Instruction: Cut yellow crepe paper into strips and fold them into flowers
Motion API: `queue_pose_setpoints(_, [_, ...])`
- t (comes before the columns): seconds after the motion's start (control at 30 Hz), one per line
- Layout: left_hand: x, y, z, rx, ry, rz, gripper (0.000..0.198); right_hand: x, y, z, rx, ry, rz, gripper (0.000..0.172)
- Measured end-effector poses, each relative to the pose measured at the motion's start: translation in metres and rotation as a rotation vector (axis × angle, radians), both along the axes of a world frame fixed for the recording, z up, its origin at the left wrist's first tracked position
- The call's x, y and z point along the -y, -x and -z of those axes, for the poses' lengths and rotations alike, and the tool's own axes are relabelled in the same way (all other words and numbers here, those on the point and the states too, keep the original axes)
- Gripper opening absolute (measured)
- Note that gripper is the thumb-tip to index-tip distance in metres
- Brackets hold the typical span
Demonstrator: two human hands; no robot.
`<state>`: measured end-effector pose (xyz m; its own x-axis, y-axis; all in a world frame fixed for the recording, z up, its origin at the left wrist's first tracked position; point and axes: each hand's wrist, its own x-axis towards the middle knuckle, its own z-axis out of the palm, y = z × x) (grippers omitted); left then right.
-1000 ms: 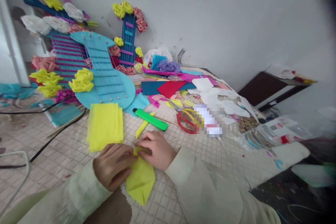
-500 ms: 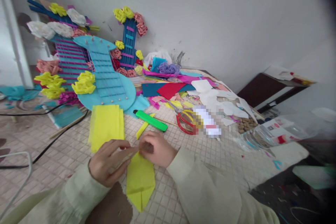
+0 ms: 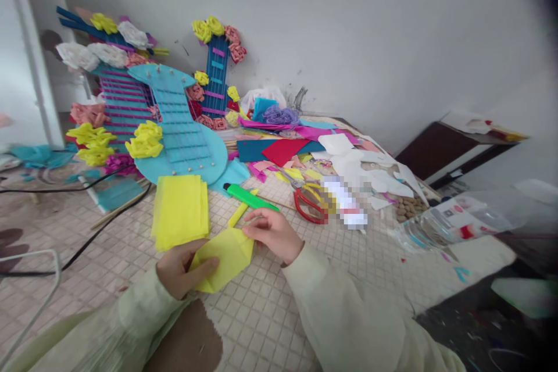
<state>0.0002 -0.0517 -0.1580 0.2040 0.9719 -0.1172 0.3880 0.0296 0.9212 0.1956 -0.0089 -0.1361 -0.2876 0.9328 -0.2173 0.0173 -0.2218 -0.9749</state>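
Note:
A folded sheet of yellow crepe paper (image 3: 227,258) is held between both hands just above the tabletop. My left hand (image 3: 181,270) pinches its left side, thumb on top and fingers underneath, mostly hidden. At the upper right corner, my right hand (image 3: 275,233) grips the paper between thumb and fingertips. Close behind lies a stack of yellow crepe paper sheets (image 3: 179,209). A green box cutter (image 3: 253,196) rests across a narrow yellow strip (image 3: 238,215) just beyond my right hand.
Scissors with red and yellow handles (image 3: 309,206) lie right of the cutter. A light-blue guitar-shaped craft (image 3: 183,133) with yellow paper flowers (image 3: 143,139) stands at the back left. White paper scraps (image 3: 344,154) cover the back right, near a clear plastic bottle (image 3: 429,232). A black cable (image 3: 93,235) crosses the left.
The yellow paper has been lifted off the tabletop and turned sideways. My left hand now holds its left side, and my right hand has moved right to its upper corner.

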Motion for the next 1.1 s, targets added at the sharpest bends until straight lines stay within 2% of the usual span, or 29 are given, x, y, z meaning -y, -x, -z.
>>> queue_pose_setpoints(0.13, [0.000,-0.006,-0.006,0.175,0.173,-0.142,0.042,0.000,-0.006,0.004,0.157,-0.113,0.072,0.013])
queue_pose_setpoints(0.23, [-0.002,-0.008,-0.008,0.253,0.204,-0.169,0.039,0.004,-0.017,0.008,0.199,-0.240,0.032,0.015])
queue_pose_setpoints(0.3, [-0.004,-0.008,-0.008,0.275,0.207,-0.177,0.038,0.009,-0.026,0.010,0.242,-0.434,-0.035,0.022])
queue_pose_setpoints(0.4, [-0.006,-0.008,-0.006,0.293,0.200,-0.170,0.037,0.015,-0.035,0.014,0.416,-0.822,-0.123,0.032])
queue_pose_setpoints(0.47, [-0.007,-0.009,-0.005,0.283,0.195,-0.154,0.038,0.017,-0.037,0.016,0.550,-0.999,-0.165,0.029])
queue_pose_setpoints(0.57, [-0.007,-0.010,-0.005,0.210,0.168,-0.130,0.038,0.017,-0.034,0.017,0.694,-1.136,-0.189,0.015])
queue_pose_setpoints(0.67, [-0.006,-0.003,-0.011,-0.009,-0.013,-0.143,0.037,0.017,-0.032,0.017,0.764,-1.202,-0.166,0.016])
queue_pose_setpoints(0.77, [-0.005,0.009,-0.018,-0.335,-0.418,-0.191,0.029,0.019,-0.034,0.019,0.810,-1.196,-0.161,0.016])
queue_pose_setpoints(0.83, [-0.004,0.015,-0.020,-0.416,-0.687,-0.115,0.020,0.020,-0.036,0.021,0.820,-1.166,-0.178,0.014])
queue_pose_setpoints(0.9, [-0.003,0.016,-0.019,-0.396,-0.869,0.055,0.015,0.022,-0.037,0.023,0.812,-1.143,-0.180,0.012])
queue_pose_setpoints(1.0, [-0.001,0.013,-0.011,-0.411,-0.951,0.268,0.016,0.024,-0.038,0.023,0.794,-1.146,-0.163,0.013])
queue_pose_setpoints(1.1, [-0.001,0.010,-0.002,-0.466,-0.932,0.332,0.016,0.027,-0.038,0.021,0.781,-1.124,-0.167,0.014])
